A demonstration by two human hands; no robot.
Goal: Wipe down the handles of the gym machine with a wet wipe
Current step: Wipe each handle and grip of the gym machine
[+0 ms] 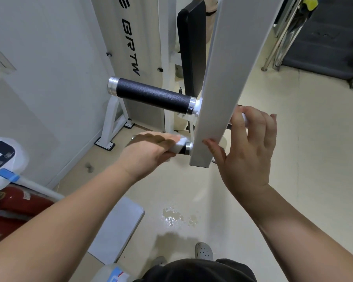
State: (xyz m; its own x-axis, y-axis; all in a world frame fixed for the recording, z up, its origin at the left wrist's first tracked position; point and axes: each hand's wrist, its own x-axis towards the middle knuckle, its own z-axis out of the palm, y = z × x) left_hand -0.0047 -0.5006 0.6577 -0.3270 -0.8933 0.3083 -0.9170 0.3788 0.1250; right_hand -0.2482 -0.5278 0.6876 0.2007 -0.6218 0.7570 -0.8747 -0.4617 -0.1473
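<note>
A white metal arm [224, 82] of the gym machine hangs down the middle of the view. Two black handles stick out to its left: an upper handle [153, 95], bare, and a lower handle [184, 149], mostly hidden. My left hand [149, 150] is wrapped around the lower handle with a white wet wipe [178, 146] pressed under the fingers. My right hand [247, 147] grips the arm's lower right edge, thumb on the front face, fingers curled behind around a white grip [245, 120] on the far side.
The machine's black back pad [192, 47] and white frame [110, 123] stand behind. Left are a white device [0, 159], a blue-tipped tube [29, 183] and a red fire extinguisher [18, 202]. A grey mat [118, 226] and a wet patch [172, 217] lie on the beige floor.
</note>
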